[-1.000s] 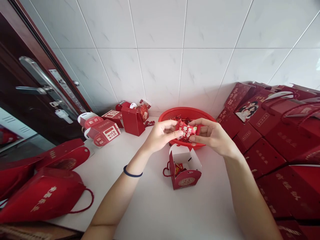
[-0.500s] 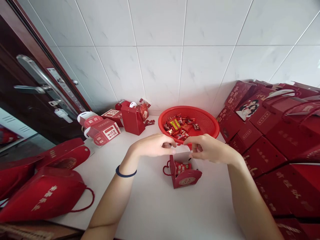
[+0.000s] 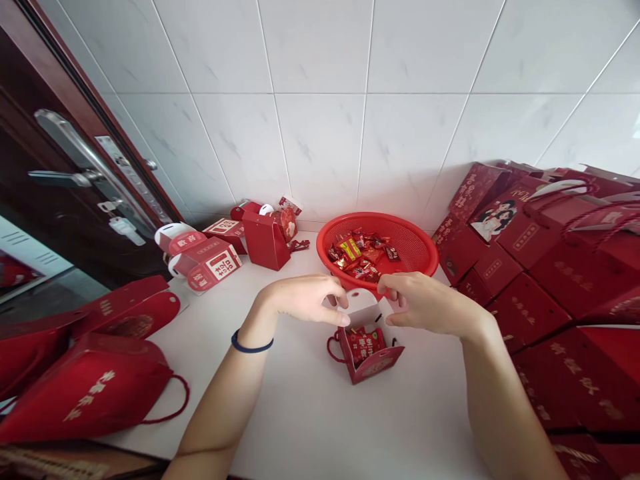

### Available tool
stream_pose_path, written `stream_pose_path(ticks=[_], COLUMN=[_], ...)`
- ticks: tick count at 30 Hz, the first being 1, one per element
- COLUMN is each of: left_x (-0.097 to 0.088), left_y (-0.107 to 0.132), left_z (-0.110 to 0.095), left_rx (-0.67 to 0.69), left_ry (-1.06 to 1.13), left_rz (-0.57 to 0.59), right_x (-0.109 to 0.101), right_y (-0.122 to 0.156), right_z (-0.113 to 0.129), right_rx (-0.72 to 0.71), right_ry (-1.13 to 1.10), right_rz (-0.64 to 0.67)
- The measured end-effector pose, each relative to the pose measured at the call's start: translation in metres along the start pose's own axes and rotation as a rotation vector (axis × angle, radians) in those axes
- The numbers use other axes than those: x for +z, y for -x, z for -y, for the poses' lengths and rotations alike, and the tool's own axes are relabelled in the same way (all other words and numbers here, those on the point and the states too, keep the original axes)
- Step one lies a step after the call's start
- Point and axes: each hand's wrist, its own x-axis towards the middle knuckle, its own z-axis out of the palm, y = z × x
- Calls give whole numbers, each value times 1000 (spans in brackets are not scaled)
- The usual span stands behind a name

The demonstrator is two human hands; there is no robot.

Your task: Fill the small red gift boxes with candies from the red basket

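Left hand [image 3: 310, 300] empty as far as visible, fingers curled, modest gap between thumb and fingers, at upper left edge of open red box [image 3: 377, 367]. Right hand [image 3: 430, 303] similar, thumb and forefinger apart, by the box's rear right side flap; cannot tell if either hand actually touches the cardboard. Hands sit one per side, wrists bent down, which looks suited to steadying the box or handling its flaps. Box stands on white table [image 3: 300, 413] between the forearms, rear flap up, front panel leaning out, so the inside is exposed to the wearer. Red packet with pale lettering [image 3: 367, 345] lies inside, held in by the walls; whatever is under it is hidden. Cord handle [image 3: 336, 348] hangs out on the left, clear of the opening. Red plastic basket [image 3: 415, 250] just behind, probably put there for easy reach, with loose wrapped sweets [image 3: 357, 253] mostly to its left. More boxes stacked right [image 3: 530, 307], others standing left-rear [image 3: 205, 263], red bag [image 3: 90, 393] at left front; all seem parked aside to leave working room.
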Motion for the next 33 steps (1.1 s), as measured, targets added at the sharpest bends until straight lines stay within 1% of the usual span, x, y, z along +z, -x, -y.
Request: stream_pose_path(ticks=[4,6,10,14,17,19,22,25,30,33], left_x=[2,4,10,18,25,28,34,38,42,42], left_y=[-2,-4,-8,-11,-14,-17,-21,-24,-26,-26], left_z=[-5,-8,-15,-22,-26,-29,-34,-40,-44,-43], left_rx=[-6,-22,-40,-28,-20,-23,-23,-30,-45,-44], left_ry=[-19,-50,-123,-181,-256,-283,-305,-345,-381,-396], left_rz=[35,31,-28,-73,-154,-194,-209,-204,-148,-157], right_x=[5,9,13,12,15,20,32,47,75,91], right_y=[1,-1,1,11,22,28,36,40,42,38], right_z=[3,4,9,15,14,9,0,-8,-14,-16], right_rx=[-11,-33,-55,-107,-84,-78,-140,-182,-159,-152], right_ry=[37,37,-28,-147,-221,-254,-318,-409,-584,-717], right_rz=[4,3,59,113,135,122,35,-85,-295,-421])
